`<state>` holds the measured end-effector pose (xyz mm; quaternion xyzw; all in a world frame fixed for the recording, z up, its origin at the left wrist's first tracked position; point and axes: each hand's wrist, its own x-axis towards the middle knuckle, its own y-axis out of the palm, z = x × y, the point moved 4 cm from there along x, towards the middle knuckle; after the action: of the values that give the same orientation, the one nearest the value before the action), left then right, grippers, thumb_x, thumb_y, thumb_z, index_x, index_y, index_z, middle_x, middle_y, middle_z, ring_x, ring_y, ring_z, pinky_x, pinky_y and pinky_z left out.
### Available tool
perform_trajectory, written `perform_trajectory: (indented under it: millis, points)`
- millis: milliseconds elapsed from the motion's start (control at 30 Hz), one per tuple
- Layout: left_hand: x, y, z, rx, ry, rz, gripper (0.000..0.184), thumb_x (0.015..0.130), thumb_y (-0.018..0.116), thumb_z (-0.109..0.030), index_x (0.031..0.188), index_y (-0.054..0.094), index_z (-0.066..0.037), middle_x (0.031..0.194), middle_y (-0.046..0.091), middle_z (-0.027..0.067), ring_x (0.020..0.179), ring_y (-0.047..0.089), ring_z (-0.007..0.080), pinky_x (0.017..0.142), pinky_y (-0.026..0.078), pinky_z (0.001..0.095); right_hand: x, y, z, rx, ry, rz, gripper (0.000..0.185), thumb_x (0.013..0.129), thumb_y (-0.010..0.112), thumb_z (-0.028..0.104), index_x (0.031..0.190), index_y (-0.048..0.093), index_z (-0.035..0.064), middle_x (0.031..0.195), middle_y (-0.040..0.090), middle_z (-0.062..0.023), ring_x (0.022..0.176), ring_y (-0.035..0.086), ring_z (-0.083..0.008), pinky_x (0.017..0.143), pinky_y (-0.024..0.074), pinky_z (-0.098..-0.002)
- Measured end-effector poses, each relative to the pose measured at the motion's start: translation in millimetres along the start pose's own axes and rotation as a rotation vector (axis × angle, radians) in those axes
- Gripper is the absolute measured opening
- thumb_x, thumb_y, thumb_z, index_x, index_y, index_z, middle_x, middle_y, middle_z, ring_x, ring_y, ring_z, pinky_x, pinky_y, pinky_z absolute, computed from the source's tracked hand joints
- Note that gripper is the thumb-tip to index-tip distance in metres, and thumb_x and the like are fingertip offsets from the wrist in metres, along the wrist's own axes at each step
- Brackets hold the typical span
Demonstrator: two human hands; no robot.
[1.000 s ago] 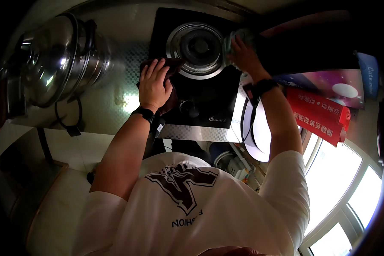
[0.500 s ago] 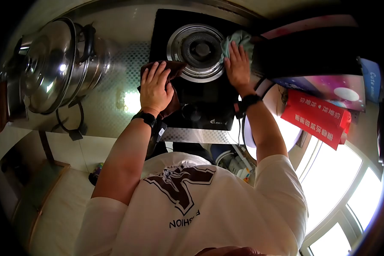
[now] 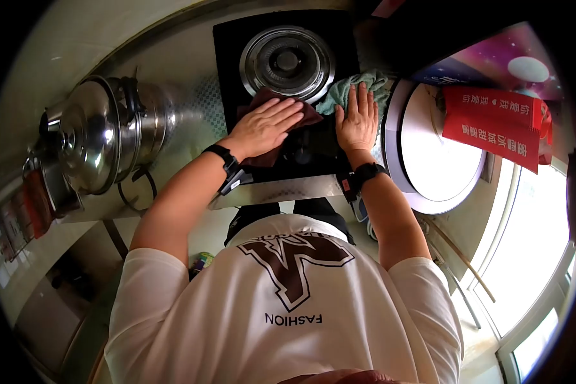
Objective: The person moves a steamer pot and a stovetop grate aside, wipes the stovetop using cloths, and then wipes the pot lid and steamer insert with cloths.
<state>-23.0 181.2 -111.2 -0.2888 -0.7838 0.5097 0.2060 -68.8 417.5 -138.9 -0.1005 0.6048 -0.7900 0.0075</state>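
- So compared with a moment ago, the left hand (image 3: 262,128) has slid in from the cooktop's left side to the middle, right in front of the burner (image 3: 287,61), and the dark cloth (image 3: 310,115) came along with it.
- The right hand (image 3: 358,125) and the green cloth (image 3: 336,95) are lower now, off the burner's right side and down by its lower right. Hands are way closer together, but still apart.
- The whole view shifted too — you can see a lot more of the round white-topped thing (image 3: 438,147).
- Left hand: palm down, fingers out long and nearly side by side, lying on the dark cloth. Not pinching anything.
- Right hand: also flat, fingers a bit fanned, pressed on the green cloth at the cooktop's right edge.
- Dark cloth is brownish maroon, smooth-looking, with pointy corners. The green one is paler, all bunched and wrinkly.
- Cooktop (image 3: 230,51) is a glossy black slab; the burner's shiny metal rings circle a dark round center.
- Big rounded steel pot (image 3: 83,134) off to the left, mirror-bright, dark handle — and a crinkly-ended red bag (image 3: 493,125) over on the right.
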Motion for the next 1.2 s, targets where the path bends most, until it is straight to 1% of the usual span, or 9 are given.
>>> perform_trajectory:
  millis: [200,367,567,733,900,1000,1067,1100,1200]
  points:
    - [87,20,-15,-0.007,0.068,-0.01,0.055,0.094,0.064,-0.02,0.145,0.051,-0.004,0.158,0.043,0.01,0.151,0.033,0.0231,0.124,0.029,0.0399,-1,-2,-3,0.051,0.006,-0.039,0.058,0.094,0.058,0.027,0.15,0.049,0.0143,0.16,0.041,-0.0098,0.146,0.04,-0.0351,0.122,0.0286,-0.0478]
    - [60,15,-10,-0.055,0.054,-0.007,0.052,0.094,0.064,-0.015,0.145,0.053,-0.008,0.16,0.041,0.0097,0.149,0.036,0.0243,0.119,0.036,0.0375,-1,-2,-4,0.042,0.019,-0.053,0.057,0.094,0.059,0.029,0.149,0.051,0.0152,0.16,0.042,-0.009,0.145,0.041,-0.0347,0.121,0.0297,-0.0473]
    - [6,-17,42,-0.056,0.036,-0.154,0.035,0.086,0.064,-0.001,0.121,0.066,-0.006,0.126,0.063,0.0104,0.113,0.062,0.0309,0.097,0.053,0.0395,0,-4,-2,0.024,0.028,-0.056,0.056,0.095,0.059,0.03,0.148,0.052,0.0152,0.159,0.042,-0.0087,0.144,0.042,-0.0349,0.121,0.0304,-0.0473]
    - [51,-8,-1,-0.037,0.137,-0.188,0.019,0.09,0.059,-0.011,0.106,0.068,-0.007,0.124,0.062,0.0077,0.112,0.062,0.027,0.093,0.054,0.0386,0,-5,-2,0.027,0.028,-0.058,0.056,0.094,0.059,0.03,0.148,0.052,0.0154,0.159,0.043,-0.0092,0.144,0.042,-0.0353,0.121,0.0305,-0.0476]
    - [102,-45,-20,0.096,-0.054,-0.5,0.035,0.081,0.078,-0.017,0.114,0.071,-0.013,0.116,0.059,0.0043,0.102,0.059,0.0276,0.085,0.05,0.0385,0,-4,-2,0.017,0.019,-0.05,0.058,0.093,0.06,0.029,0.148,0.052,0.0142,0.159,0.044,-0.0095,0.144,0.043,-0.0353,0.121,0.0311,-0.048]
    - [116,-44,-21,-0.039,-0.254,-0.533,0.062,0.084,0.078,-0.017,0.14,0.053,-0.007,0.122,0.055,0.012,0.104,0.057,0.0324,0.092,0.049,0.0426,0,-5,-2,0.02,0.017,-0.046,0.058,0.092,0.06,0.028,0.148,0.052,0.0136,0.158,0.044,-0.01,0.143,0.043,-0.0353,0.121,0.0309,-0.048]
    - [112,-26,-27,-0.154,-0.22,-0.391,0.06,0.089,0.072,-0.015,0.142,0.049,-0.002,0.126,0.055,0.0172,0.11,0.058,0.0345,0.097,0.048,0.0443,1,-4,-2,0.017,0.014,-0.052,0.058,0.092,0.06,0.028,0.148,0.052,0.0135,0.158,0.044,-0.0102,0.143,0.043,-0.0353,0.121,0.031,-0.0481]
    - [107,-11,-27,-0.145,-0.228,-0.222,0.053,0.093,0.064,-0.012,0.142,0.049,0.002,0.139,0.053,0.022,0.127,0.054,0.0361,0.107,0.045,0.0435,0,-4,-1,0.018,0.015,-0.055,0.058,0.092,0.06,0.028,0.148,0.052,0.0135,0.158,0.044,-0.0104,0.143,0.043,-0.0354,0.12,0.031,-0.0481]
    - [96,12,-27,0.054,-0.099,-0.195,0.05,0.096,0.059,-0.011,0.141,0.048,0.006,0.151,0.046,0.025,0.14,0.045,0.037,0.116,0.039,0.0425,1,-4,-1,0.02,0.021,-0.051,0.058,0.092,0.06,0.027,0.148,0.052,0.0135,0.158,0.045,-0.0106,0.143,0.043,-0.035,0.12,0.0311,-0.048]
